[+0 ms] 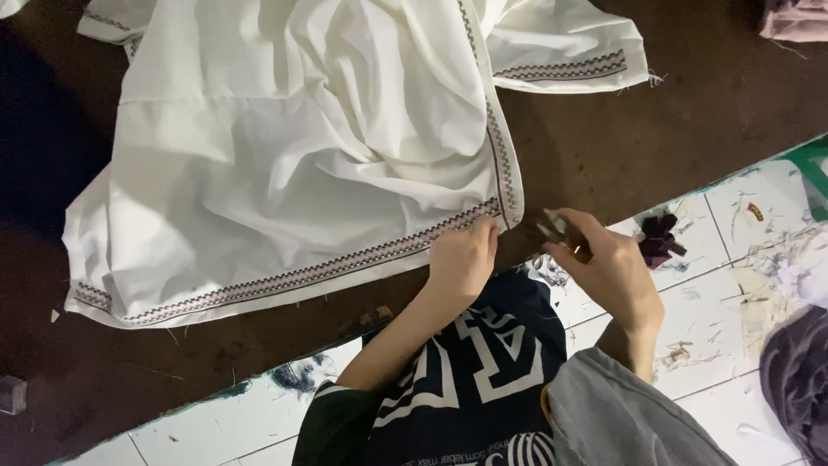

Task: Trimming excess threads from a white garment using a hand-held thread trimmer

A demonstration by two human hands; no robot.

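Right now the person leans over a dark brown counter (621, 147) where a white garment (293, 147) lies crumpled and spread, its hem edged with a dark zigzag embroidered trim (285, 278). Their left hand (461, 259) rests at the garment's lower corner, the fingers (483, 237) curled down and pinching the trimmed edge against the counter. Just beside it, the right hand (608, 267) holds a small metal thread snip (553, 226), fingers clenched around it, with the tip pointing toward that same corner and nearly touching the cloth. Whether the blades are parted I cannot tell.

Behind the right hand, on the white tiled floor (716, 302), sits a small heap of dark purple fabric scraps (658, 240), with loose threads and bits scattered about. A grey cloth (798, 380) lies at the far right edge. The person wears a dark shirt with white lettering and a grey sleeve on the right arm.
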